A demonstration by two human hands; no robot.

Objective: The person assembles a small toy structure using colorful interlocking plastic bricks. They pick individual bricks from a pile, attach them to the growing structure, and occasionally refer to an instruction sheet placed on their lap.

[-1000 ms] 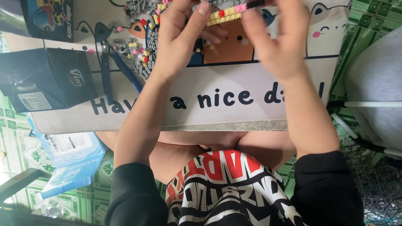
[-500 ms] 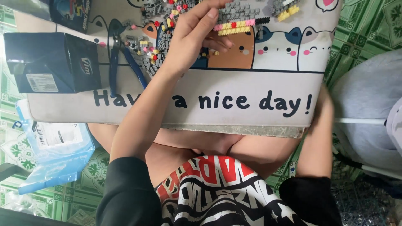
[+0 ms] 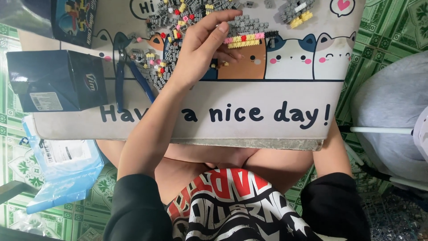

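My left hand [image 3: 203, 49] reaches over the small white table [image 3: 267, 127] with its cartoon cat print. Thumb and curled fingers close on the left end of a small brick build [image 3: 246, 35], grey on top with a pink, yellow and red strip beneath. Loose tiny bricks [image 3: 171, 44] in grey, red, yellow and pink lie around that hand. My right forearm [image 3: 331, 149] drops past the table's near right corner, and my right hand is out of sight. A second grey and yellow brick cluster [image 3: 296, 11] sits at the far right of the table.
A dark blue carton [image 3: 58, 80] lies on the table's left end, with blue-handled pliers [image 3: 131, 78] beside it. A printed box [image 3: 73, 18] is at the far left. A blue plastic pouch [image 3: 62, 172] lies on the green tiled floor. A grey cushion [image 3: 392, 111] and white rod [image 3: 379, 130] are at right.
My right hand left the bricks, came back off the table's right side and is now out of view. My left hand stayed on the brick build. The view shifted slightly.
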